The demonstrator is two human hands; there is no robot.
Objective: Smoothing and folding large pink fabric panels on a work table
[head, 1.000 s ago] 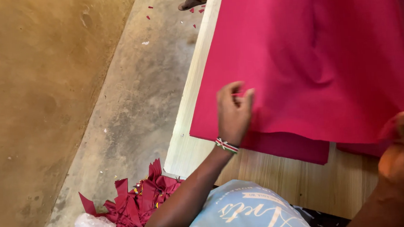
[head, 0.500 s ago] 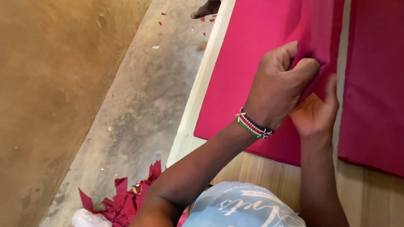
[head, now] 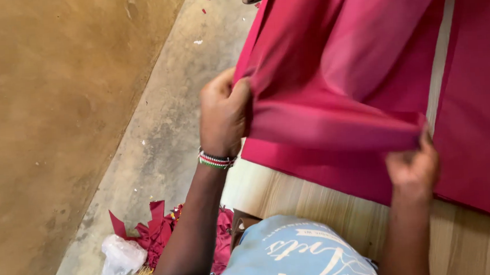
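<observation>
Change: half a second ago both hands were bunched together on one spot of the cloth; now they're spread apart, each on its own corner, with a folded edge stretched taut between them.
Left hand (head: 224, 115): closed, pinching the left end of the fold, raised near the bench's left edge. Beaded wristband (head: 216, 159) on that wrist.
Right hand (head: 412, 167): closed, pinching the right end of the fold, lower and nearer the body.
Red fabric (head: 332, 74): top layer lifted off the stack and doubled over, the fold running between the hands; the rest lies flat on the bench.
Second red piece (head: 484, 109): flat to the right, apart from the first, with a pale strip of bench showing between them.
Bench (head: 319, 207): light wood, bare at the near edge.
Floor (head: 159, 143): concrete, with red offcuts (head: 159, 229) and a white plastic bag (head: 116, 261) beside the bench.
Read: looks like a fold being squared up, grip now set at both ends.
</observation>
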